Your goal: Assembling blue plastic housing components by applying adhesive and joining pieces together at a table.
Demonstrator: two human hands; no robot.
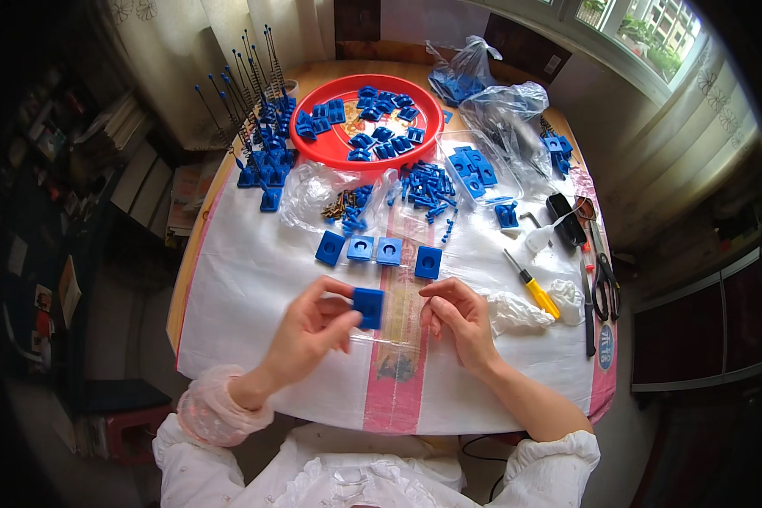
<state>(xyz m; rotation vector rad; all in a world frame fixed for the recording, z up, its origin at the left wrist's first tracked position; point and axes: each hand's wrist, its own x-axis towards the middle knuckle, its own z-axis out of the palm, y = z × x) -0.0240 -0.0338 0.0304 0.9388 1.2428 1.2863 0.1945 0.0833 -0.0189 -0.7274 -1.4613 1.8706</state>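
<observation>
Between thumb and fingers, my left hand grips a blue plastic block, held above the cloth in front of me. My right hand hovers a little to its right, fingers curled in and thumb close to them; whatever it may hold is too small to see. Just beyond my hands lies a row of square blue plastic bases: one at the left, two lighter-looking ones in the middle, and one at the right, each with a round or curved recess.
A red round tray with blue parts stands at the back. Blue pegs and brass screws lie nearer. Spring-topped assemblies crowd the left edge. A yellow screwdriver, scissors and clear bags occupy the right.
</observation>
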